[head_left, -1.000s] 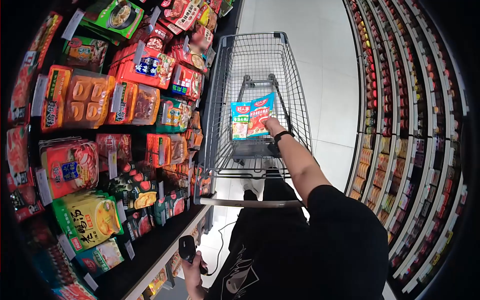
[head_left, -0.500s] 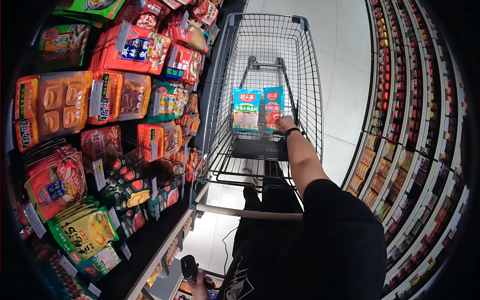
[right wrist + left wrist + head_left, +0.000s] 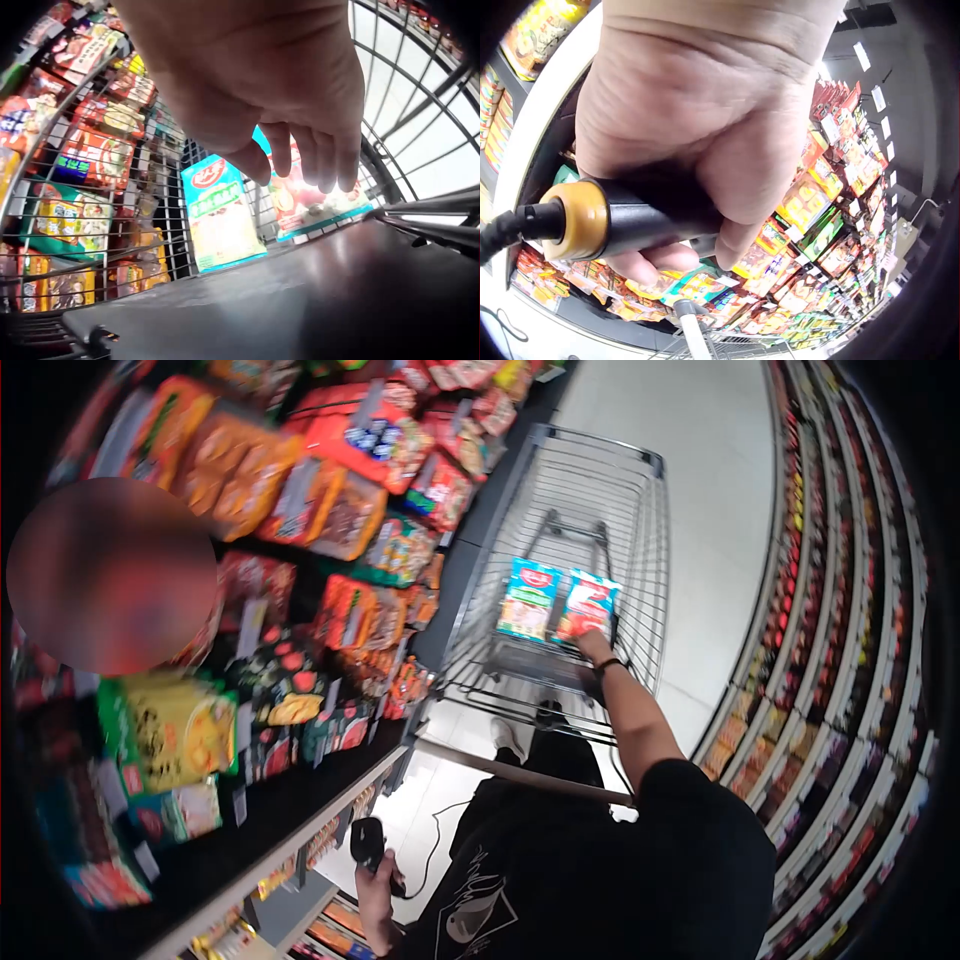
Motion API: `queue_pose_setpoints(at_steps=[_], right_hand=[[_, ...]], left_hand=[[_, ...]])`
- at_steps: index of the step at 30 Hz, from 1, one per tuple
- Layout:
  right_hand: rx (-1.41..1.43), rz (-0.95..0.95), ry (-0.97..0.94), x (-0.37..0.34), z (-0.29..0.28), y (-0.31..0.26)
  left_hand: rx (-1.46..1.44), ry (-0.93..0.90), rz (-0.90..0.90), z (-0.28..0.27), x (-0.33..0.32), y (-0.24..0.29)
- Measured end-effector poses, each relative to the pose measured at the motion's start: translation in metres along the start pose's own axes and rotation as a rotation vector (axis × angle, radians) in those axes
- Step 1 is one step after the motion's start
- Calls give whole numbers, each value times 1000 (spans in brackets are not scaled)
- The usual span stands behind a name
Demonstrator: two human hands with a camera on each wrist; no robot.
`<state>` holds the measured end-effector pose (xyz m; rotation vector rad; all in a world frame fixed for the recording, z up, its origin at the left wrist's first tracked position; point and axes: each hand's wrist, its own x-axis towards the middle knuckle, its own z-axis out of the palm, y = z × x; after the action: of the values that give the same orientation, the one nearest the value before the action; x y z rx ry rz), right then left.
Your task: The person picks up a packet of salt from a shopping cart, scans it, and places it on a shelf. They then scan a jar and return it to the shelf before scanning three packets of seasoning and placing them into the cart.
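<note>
My left hand [image 3: 377,895] grips a black handheld barcode scanner [image 3: 368,845], held low beside the shelf. In the left wrist view, fingers curl round its handle [image 3: 649,217], and a yellow ring [image 3: 577,220] sits where the cord comes out. Inside the shopping cart [image 3: 655,550], a blue-and-green food packet [image 3: 529,600] and a blue-and-red one [image 3: 588,603] stand side by side. My right hand [image 3: 596,646] is at the red packet's lower edge. The right wrist view shows its fingers fairly straight, overlapping that packet's front [image 3: 300,214], the thumb apart.
Packed shelves of seasoning packets [image 3: 170,730] line the left side, close to the cart. Rows of jars and packs [image 3: 800,610] fill the right. The cart's handle bar [image 3: 520,772] crosses before my body. A dark flap [image 3: 247,300] lies below the packets. Pale floor [image 3: 715,490] shows beyond.
The red packet, tilted against the green one a second ago, now stands beside it with a gap. My right hand stays near its lower edge; my left still holds the scanner. The head view has turned.
</note>
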<state>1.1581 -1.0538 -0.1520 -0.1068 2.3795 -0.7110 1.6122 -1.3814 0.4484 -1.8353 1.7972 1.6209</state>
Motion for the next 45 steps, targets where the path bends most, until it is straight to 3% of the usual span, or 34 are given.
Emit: queue_pose_setpoints(at_steps=[1, 2, 4, 6, 10, 12, 16, 18, 20, 24, 28, 36, 39, 45], right_hand=[[0, -39, 5, -33, -44, -43], [74, -179, 26, 11, -7, -6], [118, -33, -88, -32, -71, -75], [172, -159, 8, -52, -85, -110], [162, -371, 15, -120, -111, -188], [58, -377, -56, -195, -133, -257], [36, -611, -129, -300, -121, -355], [97, -833, -158, -318, -98, -399], [64, -914, -160, -345, -91, -468], [204, -1080, -119, -352, -68, -594], [269, -1175, 132, -335, -44, -690], [365, -1089, 120, -345, -30, -744], [568, -1150, -122, -336, -13, -749], [615, -987, -432, -368, -21, -748]], left_hand=[[20, -19, 23, -3, 2, -3], [42, -35, 43, -9, 7, -11], [60, -73, 74, -19, 11, -19], [6, -46, 117, -24, 10, -25], [-127, 2, 153, -40, 10, -44], [-186, 39, 171, -48, 6, -52], [-318, 95, 229, -62, 2, -81], [-329, 127, 232, -68, 1, -95], [-339, 140, 231, -77, -10, -100], [-392, 182, 297, -89, -19, -120], [-388, 247, 314, -99, -25, -151], [-472, 323, 212, -126, -39, -214], [-500, 352, 205, -135, -35, -232], [-502, 345, 194, -152, -24, -250]])
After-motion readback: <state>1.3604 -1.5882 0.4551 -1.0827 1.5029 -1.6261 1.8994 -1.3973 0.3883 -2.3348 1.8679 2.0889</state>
